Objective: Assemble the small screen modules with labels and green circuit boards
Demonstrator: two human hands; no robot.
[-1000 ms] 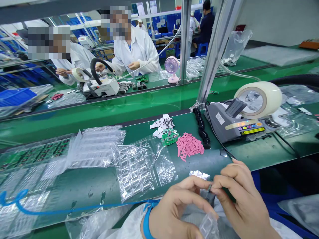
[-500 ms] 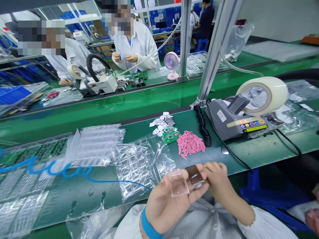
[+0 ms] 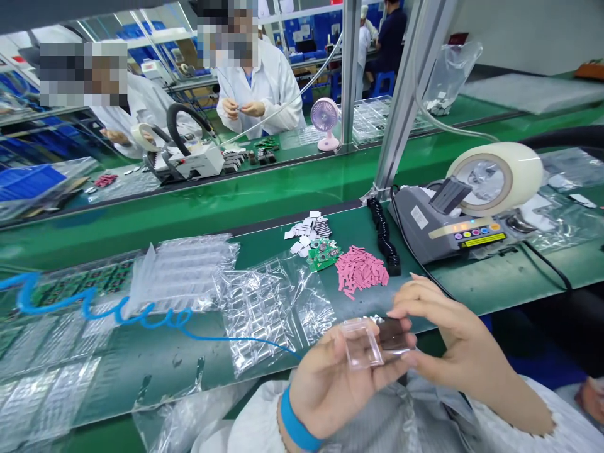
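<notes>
My left hand (image 3: 333,387), palm up with a blue wrist strap (image 3: 297,418), holds a small clear plastic case (image 3: 362,346) between thumb and fingers. Just right of it, over my left fingers, lies a dark see-through plastic piece (image 3: 392,336). The thumb and fingertips of my right hand (image 3: 455,330) pinch this dark piece at its right end. Whether the two plastic parts are joined cannot be made out. Beyond my hands are a pile of pink strips (image 3: 362,270), green circuit boards (image 3: 323,253) and white square pads (image 3: 309,229).
A grey tape dispenser (image 3: 453,226) stands to the right, beside a row of black parts (image 3: 383,236). Bagged clear trays (image 3: 257,314) lie left of my hands. A coiled blue cord (image 3: 136,314) crosses the bench. Two co-workers sit opposite, behind a pink fan (image 3: 325,123).
Both hands have shifted right with the plastic parts. My right hand has turned, its thumb and fingers now spanning the dark piece's right end. It now hides the small dark piece on the bench.
</notes>
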